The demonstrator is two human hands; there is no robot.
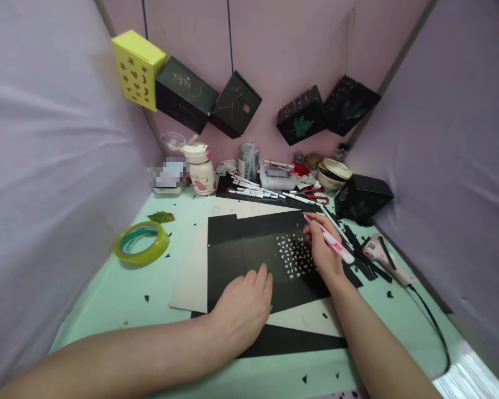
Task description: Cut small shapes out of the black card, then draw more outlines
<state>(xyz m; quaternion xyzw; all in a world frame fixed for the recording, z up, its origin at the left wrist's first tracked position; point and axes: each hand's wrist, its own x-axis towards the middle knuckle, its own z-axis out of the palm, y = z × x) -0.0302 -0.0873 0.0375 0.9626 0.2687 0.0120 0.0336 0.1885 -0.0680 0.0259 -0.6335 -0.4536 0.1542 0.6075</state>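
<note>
We rest our left hand (243, 305) flat on the black card (227, 269), fingers close together, seemingly to steady it, while our right hand (325, 249) grips a pink craft knife (337, 247) like a pen. The card lies beneath both hands, its triangular cutouts (293, 257) (they look white) just left of our right hand.

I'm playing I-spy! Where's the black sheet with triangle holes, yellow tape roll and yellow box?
Black sheet (255, 245): head view, bare middle.
Tape roll (143, 258): head view, ring's near side.
Yellow box (138, 66): head view, front face.
</note>
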